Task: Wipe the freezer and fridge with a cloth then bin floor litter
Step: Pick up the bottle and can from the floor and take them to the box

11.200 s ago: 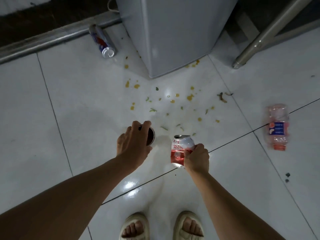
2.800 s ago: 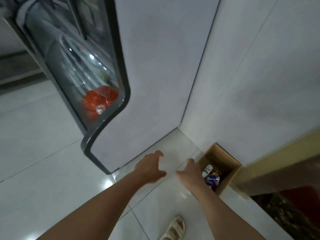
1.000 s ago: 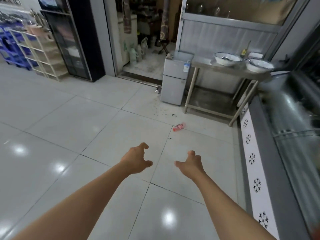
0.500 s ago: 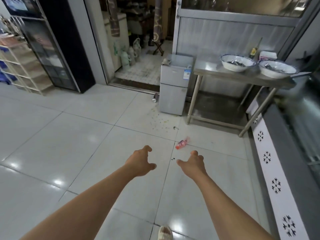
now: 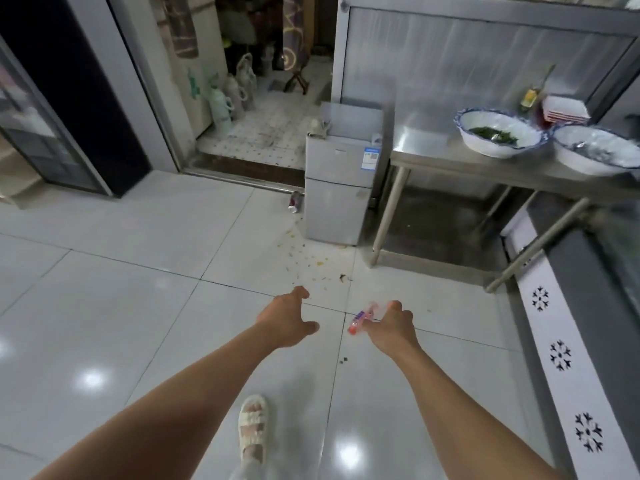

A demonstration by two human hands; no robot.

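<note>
White glossy floor tiles (image 5: 131, 306) carry the litter. A pink plastic bottle (image 5: 360, 320) lies on its side on them, partly hidden behind the right hand (image 5: 393, 323); whether that hand touches it cannot be told, since the bottle may lie well beyond it on the floor. The right hand's fingers are loosely curled and hold nothing visible. The left hand (image 5: 287, 318) is stretched forward beside it, fingers relaxed and spread, holding nothing.

Farther off, a small grey two-door fridge (image 5: 341, 188) stands against the near left leg of a steel table (image 5: 433, 157). A crumpled cloth (image 5: 320, 128) rests on the fridge's top, at its left edge. A drink can (image 5: 295, 202) lies on the floor just beside the fridge's lower left corner, near the door threshold. Yellow and brown crumbs (image 5: 311, 261) are scattered on the tiles in front of the fridge.

On the steel table sit two white basins with blue rims: the left basin (image 5: 500, 133) holds chopped greens, the right basin (image 5: 597, 150) is blurred. One foot in a pale sandal (image 5: 252, 427) shows at the bottom.
</note>
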